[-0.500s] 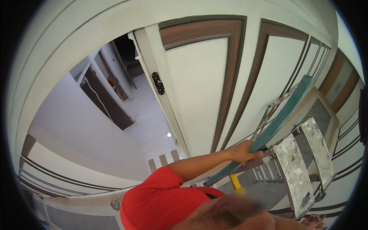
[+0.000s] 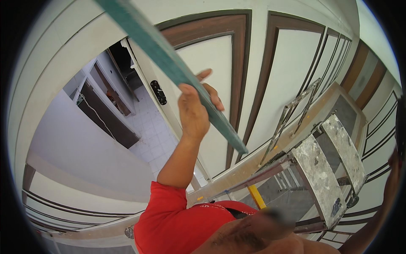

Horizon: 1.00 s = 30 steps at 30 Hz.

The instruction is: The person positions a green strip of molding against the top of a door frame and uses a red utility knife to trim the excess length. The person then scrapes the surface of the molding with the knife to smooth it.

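A long, straight teal bar [image 2: 169, 63] slants across the view, its upper end cut off by the top edge. My left hand [image 2: 195, 108] grips it near the lower end, thumb on one side and fingers on the other, in front of the white wall panel. At the far right edge my right arm is raised. Only a dark part of my right hand [image 2: 394, 160] shows there, its fingers hidden, so what it holds cannot be seen. Between my arms stands a paint-spattered stepladder [image 2: 319, 173] with worn, flat steps.
A doorway on the left opens onto a white tiled floor [image 2: 148, 135], with a black latch [image 2: 158, 92] on its edge. White wall panels have brown moulding [image 2: 258, 84]. A spattered metal frame [image 2: 287, 118] leans by the wall. A yellow strip [image 2: 256, 197] shows below the ladder.
My left hand has risen and moved left with the teal bar, which has swung from leaning right to leaning left. My right hand has moved up from the bottom right to the right edge.
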Tool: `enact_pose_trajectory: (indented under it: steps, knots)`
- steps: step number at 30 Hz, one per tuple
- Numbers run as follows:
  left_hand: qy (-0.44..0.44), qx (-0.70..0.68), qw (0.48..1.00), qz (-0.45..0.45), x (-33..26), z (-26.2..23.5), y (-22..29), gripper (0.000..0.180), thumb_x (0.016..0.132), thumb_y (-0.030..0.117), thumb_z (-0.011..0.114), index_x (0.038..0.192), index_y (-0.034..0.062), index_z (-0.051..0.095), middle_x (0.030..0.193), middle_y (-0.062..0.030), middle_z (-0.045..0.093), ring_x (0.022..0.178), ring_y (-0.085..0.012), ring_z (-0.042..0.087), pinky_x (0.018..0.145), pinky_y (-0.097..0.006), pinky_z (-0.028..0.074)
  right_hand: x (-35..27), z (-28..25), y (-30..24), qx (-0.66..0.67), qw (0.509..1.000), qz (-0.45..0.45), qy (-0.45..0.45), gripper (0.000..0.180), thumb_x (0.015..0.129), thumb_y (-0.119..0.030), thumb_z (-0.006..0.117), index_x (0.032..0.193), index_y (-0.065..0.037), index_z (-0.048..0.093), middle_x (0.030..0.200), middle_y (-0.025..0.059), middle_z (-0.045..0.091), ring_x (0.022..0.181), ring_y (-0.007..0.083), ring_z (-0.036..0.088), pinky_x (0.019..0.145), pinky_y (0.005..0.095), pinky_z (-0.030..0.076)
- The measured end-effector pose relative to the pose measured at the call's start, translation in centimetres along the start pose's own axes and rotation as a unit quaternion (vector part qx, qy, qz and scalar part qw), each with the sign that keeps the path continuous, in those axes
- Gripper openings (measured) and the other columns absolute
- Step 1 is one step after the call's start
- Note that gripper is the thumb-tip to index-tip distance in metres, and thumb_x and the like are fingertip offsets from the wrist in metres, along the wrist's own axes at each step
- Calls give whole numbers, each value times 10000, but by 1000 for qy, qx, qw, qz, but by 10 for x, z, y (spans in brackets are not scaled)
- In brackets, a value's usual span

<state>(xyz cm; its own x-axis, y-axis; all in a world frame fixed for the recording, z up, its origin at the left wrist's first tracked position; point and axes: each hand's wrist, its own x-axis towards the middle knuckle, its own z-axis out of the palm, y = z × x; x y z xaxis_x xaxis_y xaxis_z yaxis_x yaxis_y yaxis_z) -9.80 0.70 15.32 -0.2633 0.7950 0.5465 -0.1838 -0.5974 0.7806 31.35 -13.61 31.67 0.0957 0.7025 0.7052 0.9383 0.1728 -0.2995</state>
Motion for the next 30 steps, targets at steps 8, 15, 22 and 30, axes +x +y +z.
enact_pose_trajectory:
  steps: [8, 15, 22, 30]
  knots:
    - [226, -155, 946, 174, 38, -39, 55, 941, 865, 894, 324, 1290, 69, 476, 757, -21, 532, 659, -185, 560, 688, -372, 522, 63, 138, -68, 64, 968, -200, -140, 183, 925, -71, 702, 1071, 39, 712, 792, 169, 648, 715, 235, 622, 712, 367, 504]
    - [304, -232, 898, 215, 54, -61, 77, 897, 816, 931, 332, 1184, 125, 471, 798, -20, 512, 719, -189, 518, 731, -399, 501, 71, 225, -117, 21, 873, -478, -96, 504, 785, -149, 841, 1239, -22, 660, 1120, 119, 677, 809, 277, 728, 716, 374, 584]
    - [237, -288, 895, 245, 55, -72, 79, 775, 884, 864, 293, 1065, 117, 390, 880, -71, 521, 811, -233, 561, 832, -455, 528, 87, 281, -132, -41, 832, -553, 19, 588, 785, -72, 744, 1341, 27, 583, 1175, 138, 675, 845, 262, 710, 770, 363, 564]
    - [227, -82, 934, 265, 68, -120, 80, 668, 1053, 631, 371, 1410, 66, 370, 1281, -187, 532, 1131, -311, 586, 931, -530, 567, 154, 306, -123, -30, 837, -516, 182, 540, 800, -6, 672, 1331, 36, 580, 1264, 184, 662, 950, 300, 704, 834, 380, 561]
